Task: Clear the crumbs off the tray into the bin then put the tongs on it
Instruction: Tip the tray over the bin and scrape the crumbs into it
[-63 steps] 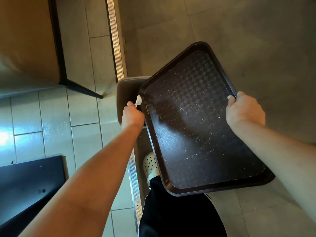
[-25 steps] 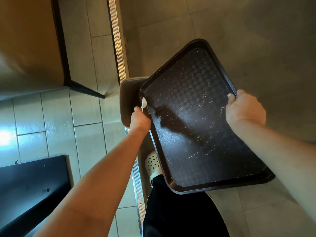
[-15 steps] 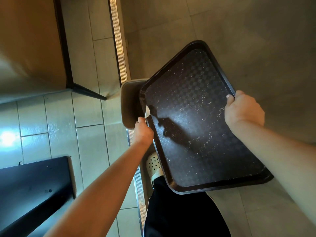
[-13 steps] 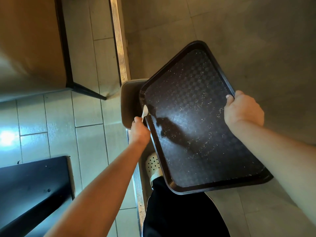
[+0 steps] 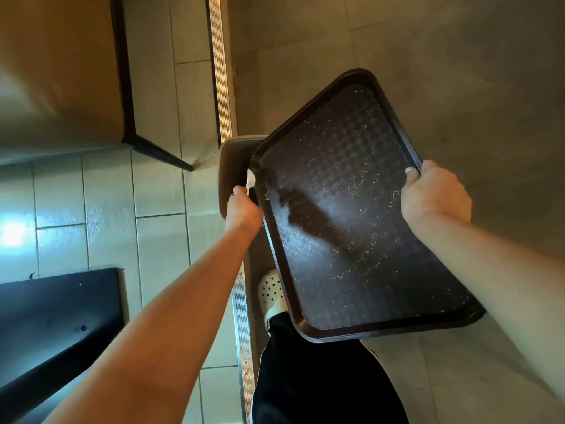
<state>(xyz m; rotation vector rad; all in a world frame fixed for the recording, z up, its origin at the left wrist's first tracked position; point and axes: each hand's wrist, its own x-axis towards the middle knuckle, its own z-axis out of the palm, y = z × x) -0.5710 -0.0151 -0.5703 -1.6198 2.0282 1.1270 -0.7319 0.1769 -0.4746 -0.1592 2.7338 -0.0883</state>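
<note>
A dark brown tray (image 5: pixel 301 116) speckled with pale crumbs (image 5: pixel 351 191) is held tilted, its left side lowered over a tan bin (image 5: pixel 234 157) on the floor. My right hand (image 5: pixel 434 194) grips the tray's right rim. At the tray's left rim, above the bin, my left hand (image 5: pixel 244 209) is closed around a white utensil (image 5: pixel 250 179). Only its tip shows above my fist, so I cannot tell whether it is the tongs. A small clump of crumbs lies just inside the left rim beside that hand.
A brown table with a black leg (image 5: pixel 153 151) stands at the upper left. A black surface (image 5: pixel 55 319) fills the lower left. A metal floor strip (image 5: pixel 221 71) runs past the bin. My white shoe (image 5: pixel 272 292) and dark trouser leg are below the tray.
My left hand slid toward me along the tray's left rim, then moved back away to near the bin. The tray and my right hand have barely shifted.
</note>
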